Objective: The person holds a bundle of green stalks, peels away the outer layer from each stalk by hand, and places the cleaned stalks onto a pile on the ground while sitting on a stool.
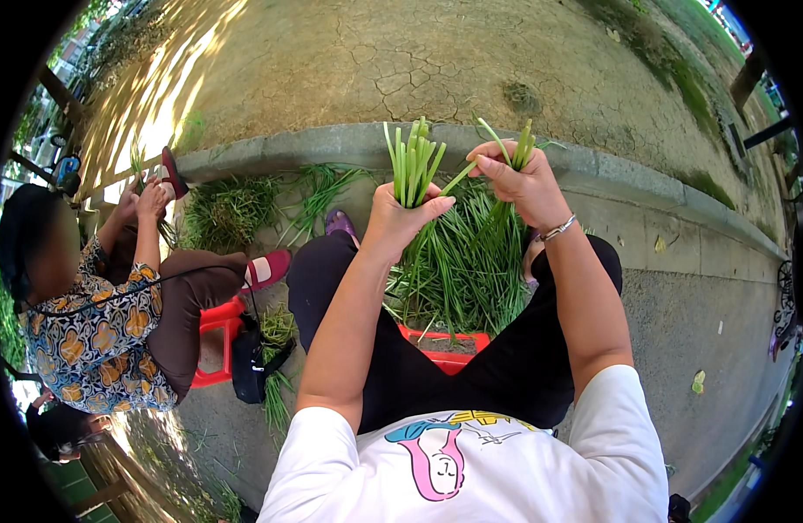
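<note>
An upright bunch of thick green stalks (412, 164) is held in my left hand (396, 220), its cut-looking ends pointing up and away from me. My right hand (525, 187) grips a smaller bunch of green stalks (523, 146). Between thumb and fingertips it also pinches a single stalk (459, 178), which slants down toward my left hand. Long thin leaves hang below both hands. Under them, between my knees, lies a big heap of long green leaves (464, 270), partly hidden by my hands and forearms.
At the left a person (96, 322) sits on a red stool (215, 344), handling green stalks. Beside that person are a brownish-green heap (231, 213) and a black bag (251, 359). A low concrete kerb (619, 174) runs across ahead. Part of a red stool (449, 357) shows between my legs.
</note>
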A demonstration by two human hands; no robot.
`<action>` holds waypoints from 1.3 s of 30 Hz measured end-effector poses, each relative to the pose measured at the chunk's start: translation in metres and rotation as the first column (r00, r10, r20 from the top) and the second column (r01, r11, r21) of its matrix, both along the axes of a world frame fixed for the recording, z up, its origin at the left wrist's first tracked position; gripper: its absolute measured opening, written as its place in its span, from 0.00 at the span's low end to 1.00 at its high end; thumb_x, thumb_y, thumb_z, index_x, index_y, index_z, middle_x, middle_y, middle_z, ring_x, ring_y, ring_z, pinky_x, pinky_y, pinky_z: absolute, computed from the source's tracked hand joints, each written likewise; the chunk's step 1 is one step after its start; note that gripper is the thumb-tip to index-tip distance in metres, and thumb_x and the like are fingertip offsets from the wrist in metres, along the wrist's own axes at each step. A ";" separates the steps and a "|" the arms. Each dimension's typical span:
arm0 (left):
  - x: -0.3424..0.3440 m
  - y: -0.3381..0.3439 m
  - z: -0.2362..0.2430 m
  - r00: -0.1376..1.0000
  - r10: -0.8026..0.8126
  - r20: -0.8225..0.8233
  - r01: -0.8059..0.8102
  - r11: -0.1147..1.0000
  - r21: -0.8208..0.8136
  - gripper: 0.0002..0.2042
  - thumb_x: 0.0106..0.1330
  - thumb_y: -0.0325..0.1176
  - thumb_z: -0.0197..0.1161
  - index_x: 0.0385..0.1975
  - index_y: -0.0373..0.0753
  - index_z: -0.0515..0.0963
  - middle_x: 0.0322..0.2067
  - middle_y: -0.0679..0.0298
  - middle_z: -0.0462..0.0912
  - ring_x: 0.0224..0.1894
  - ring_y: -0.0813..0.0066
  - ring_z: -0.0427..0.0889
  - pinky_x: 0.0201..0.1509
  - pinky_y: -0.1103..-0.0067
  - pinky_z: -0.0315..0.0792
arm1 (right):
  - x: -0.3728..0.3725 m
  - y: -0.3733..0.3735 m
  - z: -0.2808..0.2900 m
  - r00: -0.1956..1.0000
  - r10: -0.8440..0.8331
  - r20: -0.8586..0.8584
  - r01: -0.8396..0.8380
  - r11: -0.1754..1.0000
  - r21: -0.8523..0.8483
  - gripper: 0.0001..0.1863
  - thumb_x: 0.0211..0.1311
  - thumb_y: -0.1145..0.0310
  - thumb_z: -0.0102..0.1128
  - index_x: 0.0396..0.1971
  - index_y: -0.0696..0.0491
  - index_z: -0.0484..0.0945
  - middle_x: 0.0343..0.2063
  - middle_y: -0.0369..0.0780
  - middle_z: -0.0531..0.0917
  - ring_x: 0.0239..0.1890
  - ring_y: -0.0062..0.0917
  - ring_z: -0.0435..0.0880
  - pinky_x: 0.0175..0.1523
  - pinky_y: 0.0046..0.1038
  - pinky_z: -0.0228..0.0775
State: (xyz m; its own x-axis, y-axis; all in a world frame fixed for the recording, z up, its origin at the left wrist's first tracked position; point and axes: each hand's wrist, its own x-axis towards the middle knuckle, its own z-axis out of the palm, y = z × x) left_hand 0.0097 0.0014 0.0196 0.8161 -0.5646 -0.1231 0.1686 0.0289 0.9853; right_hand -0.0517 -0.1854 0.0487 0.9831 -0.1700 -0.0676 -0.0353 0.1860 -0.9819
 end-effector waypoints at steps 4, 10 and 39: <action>0.000 0.000 -0.007 0.998 0.027 0.061 -0.027 1.000 0.006 0.07 0.46 0.26 0.70 0.22 0.35 0.77 0.20 0.71 0.76 0.22 0.86 0.71 0.26 0.87 0.66 | 0.000 -0.001 -0.002 0.999 0.051 0.006 -0.051 0.997 0.065 0.10 0.57 0.67 0.56 0.34 0.58 0.77 0.23 0.33 0.78 0.12 0.07 0.58 0.16 0.13 0.45; 0.001 0.002 -0.006 0.995 0.025 0.094 -0.028 0.999 0.029 0.09 0.45 0.27 0.71 0.22 0.35 0.76 0.19 0.71 0.75 0.21 0.87 0.70 0.25 0.87 0.65 | 0.001 -0.002 -0.003 0.996 0.092 0.007 -0.092 0.991 0.094 0.11 0.59 0.67 0.54 0.35 0.59 0.77 0.24 0.32 0.78 0.12 0.07 0.58 0.16 0.13 0.46; 0.002 0.000 -0.005 0.999 -0.039 -0.023 0.038 0.999 -0.039 0.05 0.57 0.31 0.61 0.27 0.35 0.78 0.17 0.69 0.75 0.15 0.89 0.65 0.17 0.89 0.58 | 0.005 0.021 -0.013 0.979 0.113 -0.170 -0.078 0.977 0.197 0.15 0.64 0.57 0.46 0.23 0.51 0.70 0.12 0.28 0.64 0.11 0.09 0.54 0.16 0.14 0.45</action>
State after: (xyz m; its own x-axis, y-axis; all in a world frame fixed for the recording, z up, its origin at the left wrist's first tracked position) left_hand 0.0120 0.0013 0.0144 0.7908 -0.6003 -0.1195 0.1934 0.0598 0.9793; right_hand -0.0471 -0.1639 0.0358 0.9630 -0.0431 -0.2660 -0.2342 0.3541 -0.9054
